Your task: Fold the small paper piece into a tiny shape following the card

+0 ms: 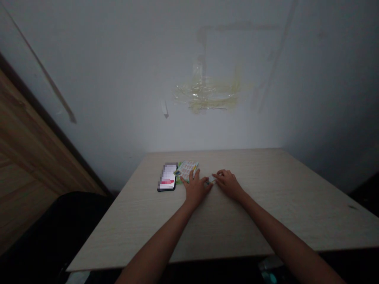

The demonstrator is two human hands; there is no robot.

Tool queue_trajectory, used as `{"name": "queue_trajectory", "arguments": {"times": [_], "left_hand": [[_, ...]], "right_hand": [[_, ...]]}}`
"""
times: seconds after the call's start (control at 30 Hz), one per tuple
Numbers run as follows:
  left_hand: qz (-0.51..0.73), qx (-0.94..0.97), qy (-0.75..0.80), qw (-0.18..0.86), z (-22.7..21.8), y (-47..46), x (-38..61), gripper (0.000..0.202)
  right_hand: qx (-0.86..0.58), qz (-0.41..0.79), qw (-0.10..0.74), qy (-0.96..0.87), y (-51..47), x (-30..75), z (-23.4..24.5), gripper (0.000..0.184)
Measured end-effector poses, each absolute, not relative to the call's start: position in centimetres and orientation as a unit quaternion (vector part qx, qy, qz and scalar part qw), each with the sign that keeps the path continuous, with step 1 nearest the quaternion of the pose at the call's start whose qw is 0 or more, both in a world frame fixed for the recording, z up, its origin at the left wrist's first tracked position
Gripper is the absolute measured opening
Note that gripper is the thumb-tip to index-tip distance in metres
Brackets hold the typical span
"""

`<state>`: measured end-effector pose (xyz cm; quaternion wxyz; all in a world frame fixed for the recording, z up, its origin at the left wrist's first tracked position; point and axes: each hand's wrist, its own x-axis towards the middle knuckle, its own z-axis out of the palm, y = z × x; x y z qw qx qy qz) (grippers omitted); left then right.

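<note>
Both my hands rest on a pale wooden table (266, 205). My left hand (195, 188) lies flat with fingers spread, its fingertips touching the edge of a printed green-and-white card (187, 169). My right hand (228, 183) is curled, its fingertips pinched on a small pale object (211, 180) that sits between the two hands; my left thumb touches it too. I cannot make out what the small object is. A dark phone (167, 176) with a lit screen lies just left of the card.
The table stands against a white wall with yellowed tape residue (207, 94). A wooden panel (26, 157) runs along the left, and a dark seat or bag (59, 232) sits below the table's left corner.
</note>
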<state>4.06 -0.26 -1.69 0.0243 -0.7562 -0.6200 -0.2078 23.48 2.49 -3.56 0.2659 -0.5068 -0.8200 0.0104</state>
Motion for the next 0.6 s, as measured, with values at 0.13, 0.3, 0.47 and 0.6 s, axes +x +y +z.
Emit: {"name": "queue_trajectory", "arguments": {"times": [0.13, 0.3, 0.47, 0.6], "left_hand": [[-0.206, -0.759, -0.617, 0.034, -1.7, -0.3, 4.0, 0.038], [-0.194, -0.756, -0.624, 0.027, -1.5, -0.3, 3.9, 0.042], [-0.178, -0.755, -0.631, 0.012, -1.2, -0.4, 3.7, 0.042], [-0.174, -0.755, -0.633, 0.002, -1.1, -0.4, 3.5, 0.040]], "right_hand": [[-0.480, 0.067, 0.340, -0.806, 2.8, 24.2, -3.8, 0.021], [-0.462, 0.061, 0.355, -0.810, 2.6, 24.3, -4.0, 0.017], [-0.473, 0.033, 0.309, -0.824, 1.8, 24.1, -3.1, 0.018], [-0.478, 0.015, 0.281, -0.832, 1.1, 24.1, -2.5, 0.017]]}}
